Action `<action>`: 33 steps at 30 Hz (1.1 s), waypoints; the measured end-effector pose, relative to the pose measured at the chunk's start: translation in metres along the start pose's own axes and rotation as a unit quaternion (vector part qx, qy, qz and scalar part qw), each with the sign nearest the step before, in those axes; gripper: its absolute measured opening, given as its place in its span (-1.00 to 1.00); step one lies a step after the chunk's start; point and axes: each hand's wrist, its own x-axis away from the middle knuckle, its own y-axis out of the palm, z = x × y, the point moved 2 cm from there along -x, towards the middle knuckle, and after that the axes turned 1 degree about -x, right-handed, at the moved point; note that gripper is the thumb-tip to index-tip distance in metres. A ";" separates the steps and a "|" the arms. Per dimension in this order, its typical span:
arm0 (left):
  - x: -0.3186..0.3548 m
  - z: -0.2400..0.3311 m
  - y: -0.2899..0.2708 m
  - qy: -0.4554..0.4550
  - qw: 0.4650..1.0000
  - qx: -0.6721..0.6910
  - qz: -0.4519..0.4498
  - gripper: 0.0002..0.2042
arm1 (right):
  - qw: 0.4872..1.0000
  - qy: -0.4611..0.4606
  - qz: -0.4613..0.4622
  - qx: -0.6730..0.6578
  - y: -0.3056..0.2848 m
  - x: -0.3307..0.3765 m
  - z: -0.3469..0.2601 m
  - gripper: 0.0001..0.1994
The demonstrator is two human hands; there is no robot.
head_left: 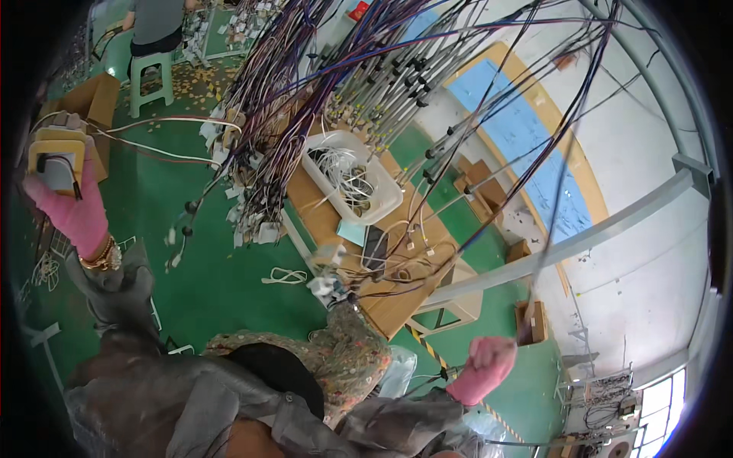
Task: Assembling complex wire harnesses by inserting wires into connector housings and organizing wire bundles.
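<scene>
My left hand (pixel 80 217), in a pink glove with a beaded bracelet at the wrist, is raised at the far left. Its fingers and thumb are closed around a yellow-rimmed squarish piece (pixel 57 137) with a grey face and a short black cord. White and dark red wires (pixel 172 120) run from beside that hand toward the hanging bundle. At the lower right, my right hand (pixel 486 369), also pink-gloved, is closed in a fist. A blurred dark strand stretches upward close to it; whether the fist grips it I cannot tell.
Thick wire bundles (pixel 267 114) hang ahead of me. Below them, a wooden table (pixel 309 191) carries a white bin (pixel 393 200) of cables. A metal frame rail (pixel 565 248) curves along the right. Cardboard boxes (pixel 99 99) stand at left; a person (pixel 156 27) sits on a stool (pixel 150 80) behind.
</scene>
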 end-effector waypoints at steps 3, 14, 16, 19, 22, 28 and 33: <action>0.016 -0.001 0.019 -0.110 0.988 0.102 0.036 -0.44 | 0.798 -0.185 0.415 0.397 -0.005 0.005 -0.033 -0.96; 0.073 0.036 0.083 -0.374 0.707 0.568 -0.197 -0.35 | 0.969 -0.103 0.169 0.150 0.029 -0.028 -0.089 -0.60; 0.098 0.052 0.103 -0.404 0.629 0.602 -0.280 -0.40 | 0.990 -0.138 0.028 -0.015 0.054 -0.030 -0.094 -0.61; 0.142 0.083 0.134 -0.466 0.511 0.586 -0.423 -0.45 | 0.972 -0.153 -0.076 -0.160 0.073 -0.027 -0.093 -0.64; 0.179 0.119 0.175 -0.346 0.498 0.590 -0.533 -0.46 | 0.982 -0.137 -0.009 -0.128 0.071 -0.020 -0.083 -0.63; 0.228 0.176 0.257 0.045 0.610 0.496 -0.616 -0.50 | 0.989 -0.091 -0.032 -0.113 0.062 0.004 -0.086 -0.63; 0.238 0.187 0.255 -0.084 0.469 0.397 -0.785 -0.45 | 0.729 -0.174 0.215 0.626 0.018 0.022 -0.095 -0.81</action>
